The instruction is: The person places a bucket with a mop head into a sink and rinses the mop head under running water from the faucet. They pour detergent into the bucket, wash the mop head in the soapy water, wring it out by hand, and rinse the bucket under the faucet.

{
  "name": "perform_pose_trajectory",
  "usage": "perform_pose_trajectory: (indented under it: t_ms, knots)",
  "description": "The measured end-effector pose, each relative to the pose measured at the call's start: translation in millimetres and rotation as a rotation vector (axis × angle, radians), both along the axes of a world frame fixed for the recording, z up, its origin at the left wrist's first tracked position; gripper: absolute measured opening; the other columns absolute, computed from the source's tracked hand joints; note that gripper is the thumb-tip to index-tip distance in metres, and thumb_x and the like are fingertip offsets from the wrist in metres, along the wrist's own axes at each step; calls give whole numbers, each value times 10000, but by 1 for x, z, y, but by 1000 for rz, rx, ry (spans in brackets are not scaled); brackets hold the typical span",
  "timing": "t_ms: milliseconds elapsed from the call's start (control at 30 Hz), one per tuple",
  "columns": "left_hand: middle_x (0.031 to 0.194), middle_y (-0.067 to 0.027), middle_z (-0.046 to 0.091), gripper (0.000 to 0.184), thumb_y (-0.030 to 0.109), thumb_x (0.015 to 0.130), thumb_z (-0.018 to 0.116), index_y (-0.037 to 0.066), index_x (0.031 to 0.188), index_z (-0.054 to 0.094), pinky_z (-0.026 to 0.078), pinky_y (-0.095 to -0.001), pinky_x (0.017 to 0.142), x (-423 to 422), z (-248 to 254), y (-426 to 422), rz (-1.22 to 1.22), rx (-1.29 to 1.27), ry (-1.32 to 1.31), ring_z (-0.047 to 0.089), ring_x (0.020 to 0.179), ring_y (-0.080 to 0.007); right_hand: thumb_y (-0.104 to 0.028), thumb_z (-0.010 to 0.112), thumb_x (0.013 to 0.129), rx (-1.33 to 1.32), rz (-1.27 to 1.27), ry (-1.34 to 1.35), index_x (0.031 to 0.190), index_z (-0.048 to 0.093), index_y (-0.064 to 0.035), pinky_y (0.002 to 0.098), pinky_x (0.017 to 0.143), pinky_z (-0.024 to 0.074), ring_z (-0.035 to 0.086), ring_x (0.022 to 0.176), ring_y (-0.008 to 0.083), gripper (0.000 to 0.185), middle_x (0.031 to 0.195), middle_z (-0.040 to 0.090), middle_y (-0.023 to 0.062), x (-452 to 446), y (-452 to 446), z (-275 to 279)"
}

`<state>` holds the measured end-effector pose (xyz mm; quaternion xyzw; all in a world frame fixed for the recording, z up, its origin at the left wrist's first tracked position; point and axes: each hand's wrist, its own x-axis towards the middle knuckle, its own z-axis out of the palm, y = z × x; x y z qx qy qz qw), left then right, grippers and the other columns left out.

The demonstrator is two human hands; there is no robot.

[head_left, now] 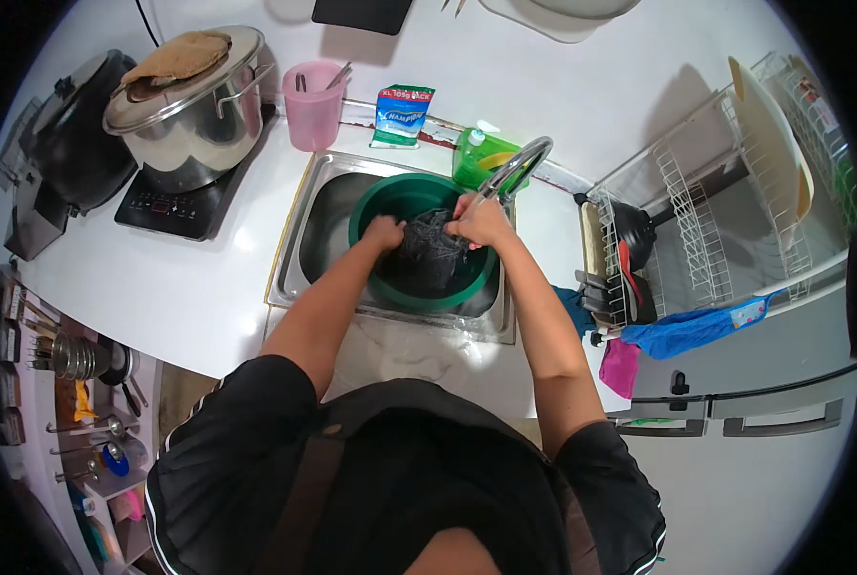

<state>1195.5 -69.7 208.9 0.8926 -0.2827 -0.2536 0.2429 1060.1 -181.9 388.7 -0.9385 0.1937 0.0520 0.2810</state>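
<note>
A green basin (pixel 361 216) sits inside the steel sink (pixel 323 251). Within it is a dark, wet-looking piece of cloth (pixel 430 251), stretched between my two hands. My left hand (pixel 384 233) has its fingers closed on the cloth's left edge. On the other side, my right hand (pixel 481 222) grips the upper right part of the cloth, right below the curved faucet (pixel 534 153). Part of the basin's bottom is hidden by the cloth, and some fingertips are out of sight.
Behind the sink stand a pink pitcher (pixel 313 107), a detergent packet (pixel 403 117) and a green soap bottle (pixel 469 158). To the left, a steel pot (pixel 194 120) rests on an induction cooker (pixel 174 206). A white wire dish rack (pixel 692 220) is at the right.
</note>
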Motion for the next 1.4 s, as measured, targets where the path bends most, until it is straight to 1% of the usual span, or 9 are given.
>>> perform_pose_trajectory:
  t_ms: [167, 433, 633, 833, 867, 1133, 1233, 1300, 1400]
  knots:
    - [999, -69, 577, 421, 254, 715, 687, 69, 1068, 552, 410, -313, 790, -38, 69, -5, -281, -1215, 250, 537, 932, -204, -242, 700, 612, -194, 77, -50, 744, 566, -46, 314, 544, 507, 602, 478, 226, 272, 671, 608, 138, 2, -5, -9]
    - [1015, -64, 601, 683, 203, 503, 813, 47, 1105, 531, 437, -298, 832, -40, 21, -10, -311, -723, 317, 571, 927, -183, -323, 719, 665, -108, 23, -153, 803, 586, -29, 253, 507, 474, 599, 477, 144, 351, 587, 598, 87, 9, 8, -6]
    - [931, -106, 595, 467, 161, 633, 671, 61, 1063, 520, 507, -380, 707, -51, 57, 0, 501, -933, 1065, 603, 835, -234, 33, 435, 832, 1054, -184, -72, 1019, 545, 12, 251, 634, 516, 617, 762, 191, 218, 903, 605, 143, 16, -12, -33]
    - [857, -109, 561, 469, 1, 525, 603, 59, 981, 511, 510, -411, 678, -44, 44, -3, 429, -1012, 1144, 585, 752, -275, -131, 822, 517, -48, 343, -429, 1183, 479, -19, 284, 850, 425, 540, 944, 184, 757, 1060, 545, 86, 1, -21, -77]
    - [852, -107, 556, 462, 21, 522, 632, 58, 965, 507, 506, -414, 679, -38, 31, -6, 361, -1117, 1207, 582, 764, -273, -130, 831, 511, 494, 237, -443, 1146, 489, 10, 286, 854, 406, 522, 927, 170, 735, 1014, 544, 71, -2, -16, -90]
    - [1039, -159, 570, 621, 407, 685, 692, 74, 1167, 487, 379, -491, 901, -48, 55, -5, 741, -832, 417, 527, 1006, -323, -35, 611, 662, 540, -308, -634, 1008, 524, 44, 262, 609, 452, 553, 691, 157, 366, 818, 567, 86, 29, -6, -87]
    - [1198, -140, 483, 716, 597, 706, 590, 153, 1247, 437, 347, -496, 924, -45, 77, 19, 337, -862, 1465, 439, 1127, -303, -49, 622, 654, 870, -380, -632, 943, 526, 40, 269, 626, 446, 533, 688, 153, 317, 768, 549, 68, 36, 12, -95]
    - [1098, -129, 537, 617, 564, 715, 591, 133, 1147, 500, 380, -495, 873, -41, 68, 18, 377, -948, 1540, 495, 1045, -305, -121, 642, 684, 906, -333, -573, 1049, 491, 42, 325, 759, 436, 535, 854, 230, 427, 931, 544, 143, 31, 28, -102]
    - [963, -115, 590, 478, 487, 729, 595, 102, 1011, 564, 427, -471, 805, -6, -2, -6, 357, -1073, 1523, 561, 922, -298, -332, 583, 766, 1, -221, -589, 1223, 374, -8, 463, 943, 290, 347, 1126, 354, 598, 1193, 385, 217, 40, 69, -157]
